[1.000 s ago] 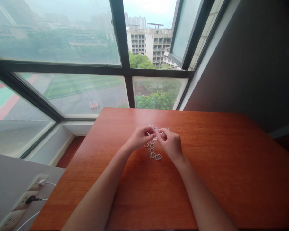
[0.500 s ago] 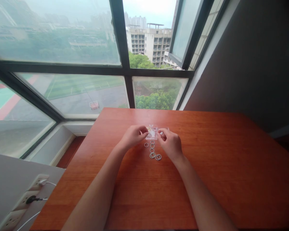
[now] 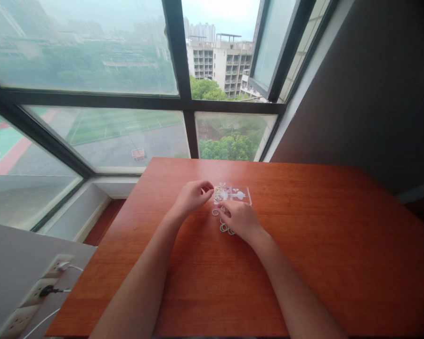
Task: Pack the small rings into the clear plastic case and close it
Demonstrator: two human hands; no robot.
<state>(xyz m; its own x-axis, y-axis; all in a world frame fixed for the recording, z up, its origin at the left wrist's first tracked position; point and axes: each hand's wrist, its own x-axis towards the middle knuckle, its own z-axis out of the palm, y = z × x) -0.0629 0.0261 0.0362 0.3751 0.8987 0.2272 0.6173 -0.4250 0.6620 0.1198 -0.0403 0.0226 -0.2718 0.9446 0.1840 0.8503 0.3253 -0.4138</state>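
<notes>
Beside a clear box [image 3: 225,195] lie thin, pale rings [image 3: 221,228], both hands [image 3: 240,219] loosely curled, their hold impossible to tell.

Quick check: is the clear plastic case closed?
No, the clear plastic case lies open, with its lid folded out to the right.

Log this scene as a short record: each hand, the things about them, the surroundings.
Left hand: fingers curled, by the left edge of a clear case; grip unclear
Right hand: over the loose rings, partly hiding them; grip unclear
Case: lying open, ring-shaped pieces in its left part
Surface: reddish-brown table
Beyond: window frame, building outside
Lower left: black plug in a wall socket
</notes>
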